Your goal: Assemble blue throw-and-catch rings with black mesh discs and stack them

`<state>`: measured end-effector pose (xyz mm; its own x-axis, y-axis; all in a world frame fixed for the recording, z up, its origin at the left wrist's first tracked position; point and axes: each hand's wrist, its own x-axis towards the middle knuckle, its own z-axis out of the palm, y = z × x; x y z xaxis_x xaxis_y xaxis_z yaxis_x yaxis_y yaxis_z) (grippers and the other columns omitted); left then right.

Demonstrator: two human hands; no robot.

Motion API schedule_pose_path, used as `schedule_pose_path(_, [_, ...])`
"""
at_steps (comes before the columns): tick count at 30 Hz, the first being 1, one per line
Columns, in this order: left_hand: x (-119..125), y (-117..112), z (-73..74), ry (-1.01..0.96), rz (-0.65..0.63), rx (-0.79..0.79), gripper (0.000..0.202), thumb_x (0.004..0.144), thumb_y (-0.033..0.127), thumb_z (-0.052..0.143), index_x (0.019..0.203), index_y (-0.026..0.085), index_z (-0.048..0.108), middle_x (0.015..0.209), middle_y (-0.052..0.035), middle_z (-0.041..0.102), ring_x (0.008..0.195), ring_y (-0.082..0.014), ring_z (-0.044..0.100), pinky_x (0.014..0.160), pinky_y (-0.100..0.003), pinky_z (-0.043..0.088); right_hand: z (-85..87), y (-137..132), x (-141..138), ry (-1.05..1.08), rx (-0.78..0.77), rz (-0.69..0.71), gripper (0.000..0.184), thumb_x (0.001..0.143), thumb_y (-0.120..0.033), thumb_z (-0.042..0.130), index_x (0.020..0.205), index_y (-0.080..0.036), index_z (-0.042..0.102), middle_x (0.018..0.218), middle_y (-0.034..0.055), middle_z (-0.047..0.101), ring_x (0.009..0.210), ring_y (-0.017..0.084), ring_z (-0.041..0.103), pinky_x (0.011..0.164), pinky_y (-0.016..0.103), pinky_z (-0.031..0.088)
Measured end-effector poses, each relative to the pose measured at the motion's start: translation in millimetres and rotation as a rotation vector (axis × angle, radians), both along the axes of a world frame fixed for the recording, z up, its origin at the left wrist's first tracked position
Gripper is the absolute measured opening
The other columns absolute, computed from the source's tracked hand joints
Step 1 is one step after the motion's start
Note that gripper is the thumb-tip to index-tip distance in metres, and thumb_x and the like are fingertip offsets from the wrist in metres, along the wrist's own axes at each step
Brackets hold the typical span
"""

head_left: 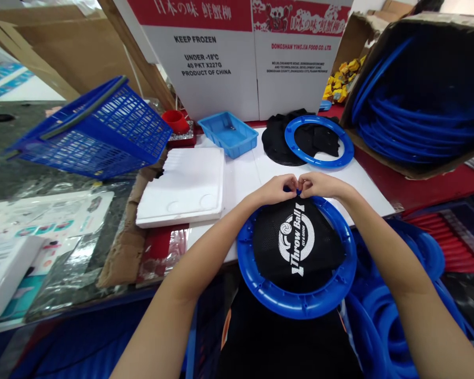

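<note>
A blue plastic ring (pixel 256 281) with small pegs around its inner edge rests tilted over my lap, its far side against the white work surface. Black mesh fabric (pixel 270 239) with a white "Throw Ball" print stretches across part of the opening, leaving a gap along the near rim. At the far rim, my left hand (pixel 278 189) and my right hand (pixel 321 186) meet, fingertips pinched on the fabric's edge. The exact grip is partly hidden by the fingers. Beyond them, a second blue ring (pixel 291 138) lies on a pile of black mesh pieces (pixel 272 139).
A light-blue tray (pixel 243 142) with small bits and a white foam slab (pixel 184 197) are on the left. Farther left leans a blue basket (pixel 118 126). A carton (pixel 418 171) of blue rings stands at right, with more rings (pixel 391 321) below. Printed white cartons (pixel 237 95) stand behind.
</note>
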<state>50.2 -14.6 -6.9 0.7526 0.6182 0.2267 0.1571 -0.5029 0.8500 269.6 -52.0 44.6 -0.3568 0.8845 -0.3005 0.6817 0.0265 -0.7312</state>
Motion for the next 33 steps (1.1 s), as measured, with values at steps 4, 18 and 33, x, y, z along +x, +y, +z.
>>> schedule_pose_path(4, [2.0,-4.3,1.2,0.085,-0.049,0.182,0.015,0.086,0.014,0.061,0.094,0.018,0.073,0.097,-0.0047,0.079,0.091,-0.0204,0.072,0.09,-0.033,0.055,2.4,-7.2,-13.1,-0.355,0.171,-0.02,0.014,0.074,-0.016,0.074,0.086,-0.023,0.07,0.086,0.0049,0.075,0.083,0.025,0.068,0.073,0.033,0.045])
schedule_pose_path(18, [-31.4,-25.3,43.8,0.53,-0.061,0.63,0.026,0.097,0.044,0.074,0.101,0.018,0.072,0.128,-0.0132,0.067,0.106,-0.0305,0.067,0.09,-0.042,0.053,12.3,-45.2,-11.2,-0.887,0.344,-0.167,0.036,0.09,-0.013,0.056,0.123,-0.016,0.071,0.113,0.0215,0.076,0.105,0.038,0.071,0.087,0.046,0.052])
schedule_pose_path(33, [-18.2,-18.5,12.5,0.446,-0.031,0.581,0.062,0.091,0.068,0.075,0.124,0.016,0.073,0.137,-0.0189,0.061,0.121,-0.0348,0.061,0.106,-0.047,0.048,-33.9,-36.7,31.3,-0.402,0.558,0.199,0.048,0.087,-0.041,0.085,0.13,-0.022,0.074,0.161,0.0183,0.051,0.147,0.045,0.049,0.12,0.061,0.045])
